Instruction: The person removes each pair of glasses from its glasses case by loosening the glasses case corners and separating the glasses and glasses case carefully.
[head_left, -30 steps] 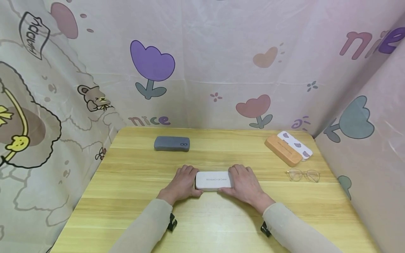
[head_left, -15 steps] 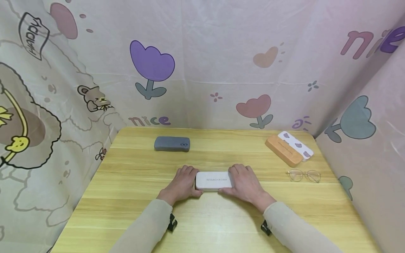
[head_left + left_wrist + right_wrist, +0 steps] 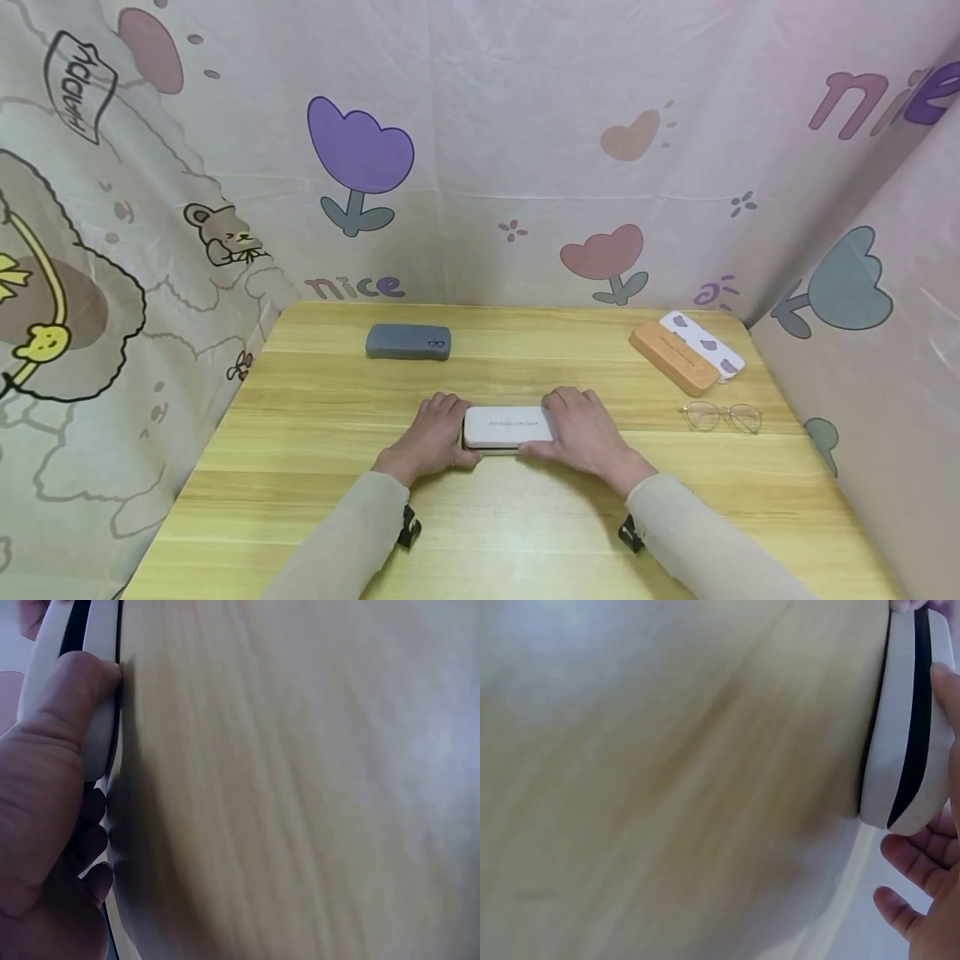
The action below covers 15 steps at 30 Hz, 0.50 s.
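A white glasses case (image 3: 506, 425) with small lettering on its lid lies at the middle of the table, its lid raised a little along the near side. In the right wrist view a dark gap (image 3: 921, 705) runs between the lid and the base. My left hand (image 3: 431, 435) grips the case's left end, and in the left wrist view its thumb (image 3: 75, 694) presses the near side of the base. Holding the right end, my right hand (image 3: 587, 433) has its thumb (image 3: 946, 686) on the lid's near edge. The inside of the case is hidden.
A grey-blue glasses case (image 3: 408, 342) lies at the back left of the wooden table (image 3: 300, 400). At the back right an orange case (image 3: 673, 358) lies beside a white patterned case (image 3: 707, 343). Thin-framed eyeglasses (image 3: 722, 415) rest in front of them.
The lid of the white glasses case has lifted along its near side, and a gap has opened there. The right thumb has risen slightly with it; the left hand has stayed in place.
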### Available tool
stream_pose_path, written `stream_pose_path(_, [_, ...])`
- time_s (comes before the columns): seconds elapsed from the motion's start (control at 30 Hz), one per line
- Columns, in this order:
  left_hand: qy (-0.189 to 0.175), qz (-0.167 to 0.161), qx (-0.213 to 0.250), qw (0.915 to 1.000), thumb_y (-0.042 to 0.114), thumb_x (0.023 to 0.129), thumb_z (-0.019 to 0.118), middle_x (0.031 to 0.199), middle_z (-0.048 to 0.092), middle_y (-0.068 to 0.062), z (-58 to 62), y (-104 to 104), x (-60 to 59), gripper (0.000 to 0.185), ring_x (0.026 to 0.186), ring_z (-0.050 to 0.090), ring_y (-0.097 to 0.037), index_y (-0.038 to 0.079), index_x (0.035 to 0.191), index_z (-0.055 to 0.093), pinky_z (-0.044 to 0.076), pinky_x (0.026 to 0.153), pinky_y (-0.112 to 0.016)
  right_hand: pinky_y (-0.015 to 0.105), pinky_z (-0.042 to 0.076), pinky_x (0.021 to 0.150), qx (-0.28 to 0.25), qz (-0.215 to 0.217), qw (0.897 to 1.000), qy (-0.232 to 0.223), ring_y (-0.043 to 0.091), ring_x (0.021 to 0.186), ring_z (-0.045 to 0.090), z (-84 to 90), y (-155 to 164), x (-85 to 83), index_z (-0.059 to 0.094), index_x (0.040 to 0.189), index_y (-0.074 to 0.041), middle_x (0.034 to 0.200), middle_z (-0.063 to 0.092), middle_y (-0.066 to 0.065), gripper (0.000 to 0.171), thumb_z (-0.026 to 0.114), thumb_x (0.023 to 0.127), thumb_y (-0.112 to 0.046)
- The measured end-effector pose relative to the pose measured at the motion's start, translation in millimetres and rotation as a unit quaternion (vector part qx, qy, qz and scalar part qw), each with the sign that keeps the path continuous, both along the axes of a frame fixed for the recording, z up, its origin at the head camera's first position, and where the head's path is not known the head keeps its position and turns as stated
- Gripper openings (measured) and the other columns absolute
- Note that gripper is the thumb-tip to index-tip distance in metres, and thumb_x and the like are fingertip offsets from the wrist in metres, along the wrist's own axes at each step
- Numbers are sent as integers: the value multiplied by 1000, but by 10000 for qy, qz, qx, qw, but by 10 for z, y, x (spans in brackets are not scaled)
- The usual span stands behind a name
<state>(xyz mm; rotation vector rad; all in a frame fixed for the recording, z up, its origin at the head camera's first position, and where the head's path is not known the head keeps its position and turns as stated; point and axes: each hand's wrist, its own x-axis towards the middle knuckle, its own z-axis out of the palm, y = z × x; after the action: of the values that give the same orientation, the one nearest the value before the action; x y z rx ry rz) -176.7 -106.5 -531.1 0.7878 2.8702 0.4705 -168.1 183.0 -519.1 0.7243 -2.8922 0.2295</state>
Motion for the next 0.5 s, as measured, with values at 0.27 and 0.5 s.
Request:
stream_pose_path(0.27, [-137, 2, 214, 9997, 53, 80, 87, 134, 61, -12, 25, -2, -9, 84, 126, 50, -31, 3, 141, 56, 37, 114, -52, 42, 49, 91, -220, -21, 9978, -619, 20, 103, 62, 73, 44, -67, 68, 128, -8, 122, 69, 6, 92, 55, 85, -88])
stream_pose_path(0.5, [-270, 68, 384, 9989, 50, 80, 88, 133, 62, -12, 25, -16, -12, 82, 125, 49, -32, 2, 139, 57, 36, 113, -52, 52, 51, 103, -723, -126, 9918, -1044, 29, 115, 66, 107, 41, -122, 71, 128, -6, 126, 71, 11, 78, 54, 96, -75])
